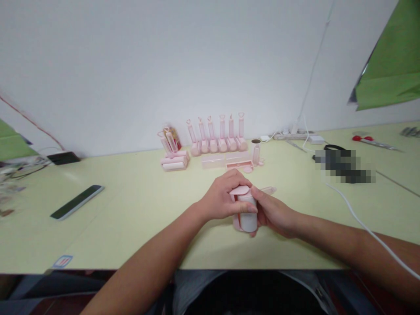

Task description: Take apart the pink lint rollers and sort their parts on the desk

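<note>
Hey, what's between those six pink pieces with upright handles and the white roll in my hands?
In the head view, beyond your left hand, lie two translucent covers, a shallow pink tray and a small pink piece.

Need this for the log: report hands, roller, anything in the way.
Left hand, right hand: both gripping roller. Roller roughly upright. Nothing visibly blocking; pink tray beyond hands.

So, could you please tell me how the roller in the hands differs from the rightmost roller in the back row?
The held roller is gripped by the left hand and right hand, while the rightmost roller stands untouched on the table. The held roller's white roll is upright and plainly visible; the rightmost roller's head lies low, showing mostly pink, beneath an upright handle. Both have pink parts.
</note>
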{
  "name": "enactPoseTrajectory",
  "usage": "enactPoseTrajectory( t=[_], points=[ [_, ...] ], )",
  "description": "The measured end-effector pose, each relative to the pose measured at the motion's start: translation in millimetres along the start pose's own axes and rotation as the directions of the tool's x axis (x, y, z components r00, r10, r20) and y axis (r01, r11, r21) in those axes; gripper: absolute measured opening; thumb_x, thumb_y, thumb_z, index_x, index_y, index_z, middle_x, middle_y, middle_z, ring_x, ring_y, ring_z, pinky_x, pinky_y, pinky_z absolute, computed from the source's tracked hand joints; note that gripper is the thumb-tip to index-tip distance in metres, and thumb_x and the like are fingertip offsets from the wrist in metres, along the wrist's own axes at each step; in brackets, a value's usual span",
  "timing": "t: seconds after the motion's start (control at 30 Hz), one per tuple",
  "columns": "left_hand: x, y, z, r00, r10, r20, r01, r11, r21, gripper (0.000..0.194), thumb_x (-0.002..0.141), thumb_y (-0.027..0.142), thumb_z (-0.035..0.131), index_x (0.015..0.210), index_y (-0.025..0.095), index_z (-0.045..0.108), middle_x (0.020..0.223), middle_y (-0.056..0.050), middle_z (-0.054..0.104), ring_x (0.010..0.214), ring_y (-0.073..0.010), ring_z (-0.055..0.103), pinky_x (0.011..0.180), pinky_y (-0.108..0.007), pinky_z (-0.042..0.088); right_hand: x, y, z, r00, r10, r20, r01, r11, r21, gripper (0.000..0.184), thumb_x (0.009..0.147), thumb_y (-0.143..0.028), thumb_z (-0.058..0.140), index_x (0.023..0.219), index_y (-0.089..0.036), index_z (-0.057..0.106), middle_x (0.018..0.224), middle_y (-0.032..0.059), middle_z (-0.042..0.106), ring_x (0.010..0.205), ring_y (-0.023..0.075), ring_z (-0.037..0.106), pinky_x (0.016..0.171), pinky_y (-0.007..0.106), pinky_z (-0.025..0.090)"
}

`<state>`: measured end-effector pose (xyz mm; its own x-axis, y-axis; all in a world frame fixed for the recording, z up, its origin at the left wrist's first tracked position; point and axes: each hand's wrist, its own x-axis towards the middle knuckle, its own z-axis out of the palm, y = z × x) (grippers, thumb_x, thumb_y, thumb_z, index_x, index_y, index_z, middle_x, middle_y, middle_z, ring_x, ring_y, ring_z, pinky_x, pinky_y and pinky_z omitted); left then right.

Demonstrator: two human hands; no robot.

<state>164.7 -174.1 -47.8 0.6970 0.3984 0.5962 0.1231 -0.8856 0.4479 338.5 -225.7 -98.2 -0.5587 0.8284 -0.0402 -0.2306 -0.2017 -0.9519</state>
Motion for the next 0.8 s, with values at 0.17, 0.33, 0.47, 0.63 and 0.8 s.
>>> enactPoseTrajectory(
  t=[0.17, 0.33, 0.47, 0.63, 0.8],
  points=[
    [-1, 2, 0.7, 0.997, -0.063, 0.034, 0.064, 0.998, -0.027, 0.041, 0.074, 0.046, 0.075, 0.099, 0.016, 0.064, 0.09, -0.008, 0.065, 0.084, -0.0193, 0.058, 0.079, -0.033, 0.045, -1, 1, -1, 0.999, 0.015, -0.036, -0.016, 0.999, -0.033, 0.061, 0.093, -0.067, 0.033, 0.108, -0.016, 0.062, 0.08, 0.0091, 0.069, 0.065, 0.0196, 0.065, 0.048, 0.03, 0.057],
    [-2, 7, 2.5, 0.982, -0.18, 0.066, 0.183, 0.982, -0.04, 0.038, 0.072, 0.047, 0.075, 0.089, 0.015, 0.063, 0.084, -0.005, 0.063, 0.078, -0.0164, 0.056, 0.073, -0.029, 0.044, -1, 5, -1, 0.997, 0.063, -0.049, -0.065, 0.997, -0.042, 0.062, 0.092, -0.068, 0.036, 0.107, -0.015, 0.062, 0.077, 0.0096, 0.069, 0.062, 0.0201, 0.066, 0.045, 0.03, 0.057],
    [-4, 5, 7.3, 0.964, -0.265, 0.033, 0.267, 0.951, -0.158, 0.039, 0.071, 0.044, 0.077, 0.092, 0.015, 0.062, 0.086, -0.004, 0.062, 0.078, -0.0153, 0.056, 0.072, -0.027, 0.044, 1, 6, 0, 0.995, 0.077, -0.056, -0.076, 0.997, 0.024, 0.06, 0.092, -0.067, 0.036, 0.111, -0.015, 0.06, 0.077, 0.0096, 0.069, 0.061, 0.0207, 0.066, 0.043, 0.03, 0.056],
    [-8, -7, 12.5, 0.893, -0.45, -0.007, 0.354, 0.711, -0.607, 0.062, 0.072, 0.048, 0.073, 0.122, 0.019, 0.052, 0.094, -0.005, 0.064, 0.079, -0.0167, 0.06, 0.07, -0.027, 0.047, 4, -6, 0, 0.998, 0.013, -0.055, -0.001, 0.979, 0.202, 0.05, 0.095, -0.059, 0.039, 0.123, -0.02, 0.053, 0.093, 0.0101, 0.07, 0.067, 0.0203, 0.066, 0.045, 0.029, 0.056],
    [-9, -6, 17.0, 0.831, -0.462, 0.31, 0.512, 0.418, -0.751, 0.063, 0.072, 0.05, 0.071, 0.122, 0.013, 0.06, 0.104, -0.014, 0.069, 0.084, -0.0262, 0.066, 0.072, -0.035, 0.052, 5, -11, -6, 0.997, -0.064, -0.045, 0.073, 0.973, 0.219, 0.043, 0.096, -0.052, 0.046, 0.12, -0.017, 0.056, 0.099, 0.0113, 0.068, 0.077, 0.0199, 0.065, 0.059, 0.033, 0.058]
  ],
)
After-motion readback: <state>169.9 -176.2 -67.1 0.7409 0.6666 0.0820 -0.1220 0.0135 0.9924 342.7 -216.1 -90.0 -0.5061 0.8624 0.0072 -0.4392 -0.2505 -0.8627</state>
